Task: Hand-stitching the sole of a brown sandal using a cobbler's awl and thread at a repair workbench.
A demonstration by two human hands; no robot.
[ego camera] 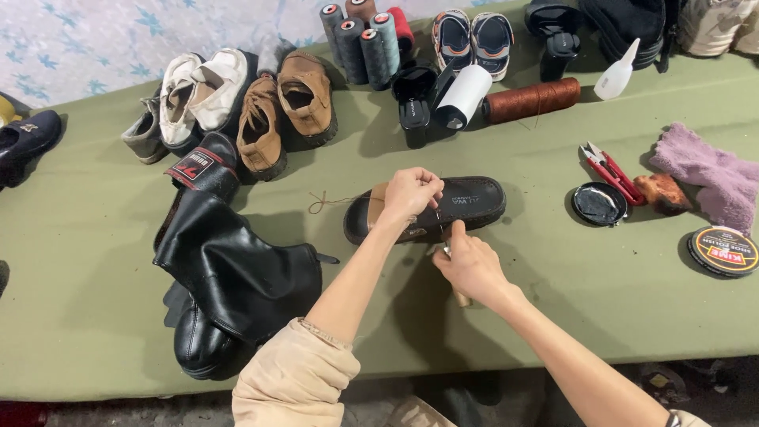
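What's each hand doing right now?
Left hand: closed, pinching thread at the black sandal.
Right hand: closed around a wooden-handled tool.

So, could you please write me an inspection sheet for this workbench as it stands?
Surface: table covered in green cloth.
Job's things: black sandal lies flat at the centre; brown thread trails from it to the left.
Hands: left hand presses on the sandal's strap; right hand grips a wooden-handled tool at the sandal's near edge.
Clutter: black boots, brown shoes, thread cones, brown spool, red snips, polish tin, purple cloth.
Cables: nothing seen.
Surroundings: patterned sheet behind the table.
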